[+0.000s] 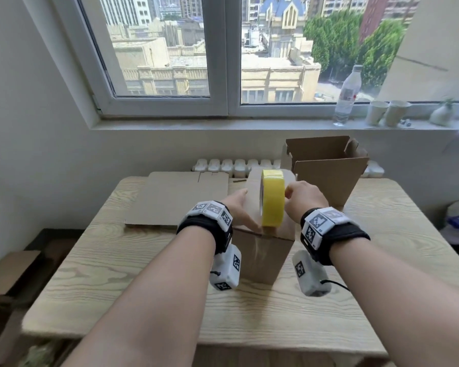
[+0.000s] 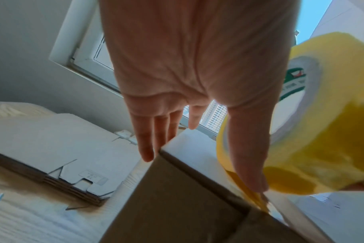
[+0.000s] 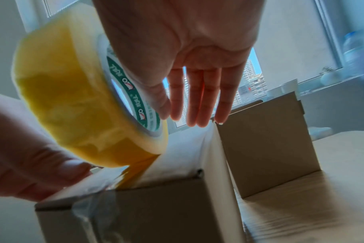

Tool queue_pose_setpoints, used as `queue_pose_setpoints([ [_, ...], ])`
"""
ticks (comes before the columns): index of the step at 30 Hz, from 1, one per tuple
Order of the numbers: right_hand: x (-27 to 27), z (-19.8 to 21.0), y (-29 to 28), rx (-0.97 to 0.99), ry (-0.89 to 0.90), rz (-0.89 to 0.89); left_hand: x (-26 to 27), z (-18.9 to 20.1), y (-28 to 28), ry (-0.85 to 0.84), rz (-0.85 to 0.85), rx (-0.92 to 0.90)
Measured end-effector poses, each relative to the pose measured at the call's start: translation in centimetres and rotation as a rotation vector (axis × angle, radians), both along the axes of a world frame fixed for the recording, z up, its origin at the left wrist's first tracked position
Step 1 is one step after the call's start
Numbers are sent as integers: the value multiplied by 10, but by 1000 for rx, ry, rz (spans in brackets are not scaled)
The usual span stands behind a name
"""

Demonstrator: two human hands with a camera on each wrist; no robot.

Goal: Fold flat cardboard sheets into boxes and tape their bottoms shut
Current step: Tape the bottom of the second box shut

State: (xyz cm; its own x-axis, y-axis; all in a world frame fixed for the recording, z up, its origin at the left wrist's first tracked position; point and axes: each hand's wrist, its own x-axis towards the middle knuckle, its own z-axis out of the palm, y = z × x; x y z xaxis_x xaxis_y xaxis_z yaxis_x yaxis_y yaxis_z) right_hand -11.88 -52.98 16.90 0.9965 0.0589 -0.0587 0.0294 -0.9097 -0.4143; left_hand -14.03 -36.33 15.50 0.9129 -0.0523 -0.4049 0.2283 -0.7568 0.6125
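On table, left hand steadies box; right hand apparently grips tape roll.

Right hand holds tape roll on box.

Two folded boxes, one tape roll, one bottle, two paper cups.

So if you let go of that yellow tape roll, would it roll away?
Probably not far. The tape roll stands on its round edge on the box, so it could roll. But a strip from it is already stuck to the box, which would likely tug it back. It might tip onto its flat side instead.
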Motion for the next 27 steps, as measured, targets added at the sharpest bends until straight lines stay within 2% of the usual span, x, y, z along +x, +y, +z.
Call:
queue_pose_setpoints([
  [4,-18,-4,-1,11,-13,-74,-9,0,-2,-37,-56,92],
  [16,-68,-10,4,14,-53,-227,-31,-6,11,-122,-133,119],
  [22,-98,-29,9,-34,9,-286,-46,-28,41,-154,-79,112],
  [27,-115,-58,32,-69,90,-217,-64,-56,79,-143,-79,209],
])
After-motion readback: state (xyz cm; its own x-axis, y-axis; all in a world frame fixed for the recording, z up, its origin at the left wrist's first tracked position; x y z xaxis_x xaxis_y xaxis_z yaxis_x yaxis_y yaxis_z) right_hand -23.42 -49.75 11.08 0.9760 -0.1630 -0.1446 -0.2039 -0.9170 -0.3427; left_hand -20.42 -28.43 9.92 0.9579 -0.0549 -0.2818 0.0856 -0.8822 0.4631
